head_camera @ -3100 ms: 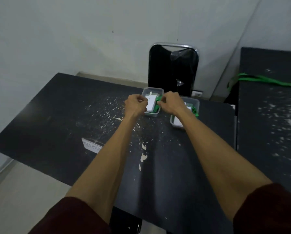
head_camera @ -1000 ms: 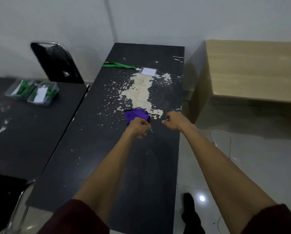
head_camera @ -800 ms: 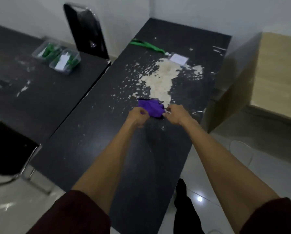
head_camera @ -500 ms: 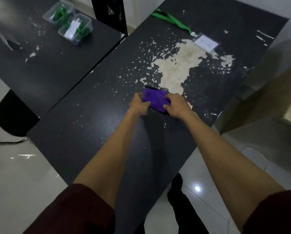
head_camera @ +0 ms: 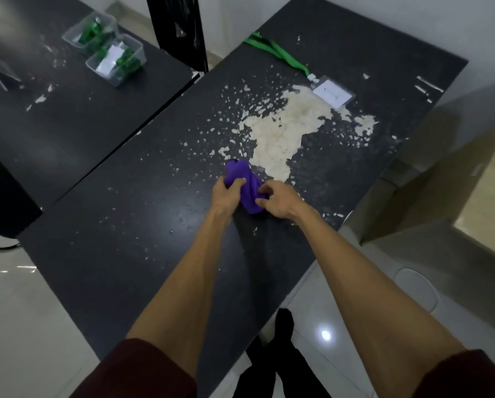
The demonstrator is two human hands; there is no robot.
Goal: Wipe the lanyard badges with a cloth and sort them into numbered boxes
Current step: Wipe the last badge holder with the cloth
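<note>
A crumpled purple cloth [head_camera: 245,179] lies on the black table [head_camera: 143,225], near a patch of worn paint. My left hand [head_camera: 226,193] grips its left side, thumb curled over the fabric. My right hand [head_camera: 275,198] pinches its right side. A white badge [head_camera: 333,93] on a green lanyard [head_camera: 278,54] lies flat at the far end of the same table. Two clear boxes [head_camera: 117,63] holding green lanyards and a white badge stand on the neighbouring black table to the left.
A black chair back [head_camera: 180,24] stands between the two tables at the far side. A wooden-topped piece of furniture [head_camera: 455,179] is to the right. White tiled floor and my dark foot [head_camera: 280,334] show below the table's near edge.
I turned from the boxes to the right-hand table. Both hands reached the purple cloth and took hold of it; it went from flat to bunched up between them.
</note>
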